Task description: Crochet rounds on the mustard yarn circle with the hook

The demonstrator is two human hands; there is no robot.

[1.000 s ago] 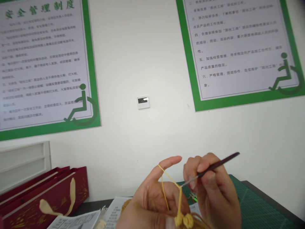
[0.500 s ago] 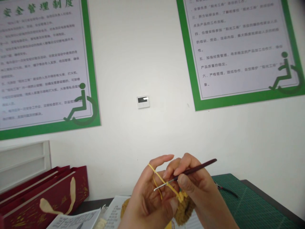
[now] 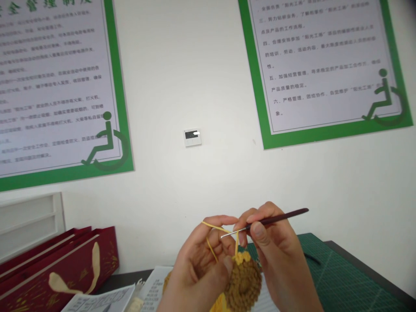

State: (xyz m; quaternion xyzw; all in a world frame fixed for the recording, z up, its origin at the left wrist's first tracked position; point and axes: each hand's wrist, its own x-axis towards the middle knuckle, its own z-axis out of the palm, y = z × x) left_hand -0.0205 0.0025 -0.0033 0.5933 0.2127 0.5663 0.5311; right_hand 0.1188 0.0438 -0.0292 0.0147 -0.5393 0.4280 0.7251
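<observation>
1. Now the brown crochet disc [image 3: 245, 286] faces us flat-on, about six o'clock below the hook [image 3: 276, 219], apparently leaving its yellow stitches [image 3: 242, 258] clearer for working.
2. The left hand [image 3: 199, 262] pinches it near ten o'clock, yellow yarn [image 3: 215, 226] over one finger.
3. The right hand [image 3: 277, 249] grips the hook.

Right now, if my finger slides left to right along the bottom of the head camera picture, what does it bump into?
Red bags → printed papers → left hand → brown crocheted circle → right hand → green mat.
</observation>
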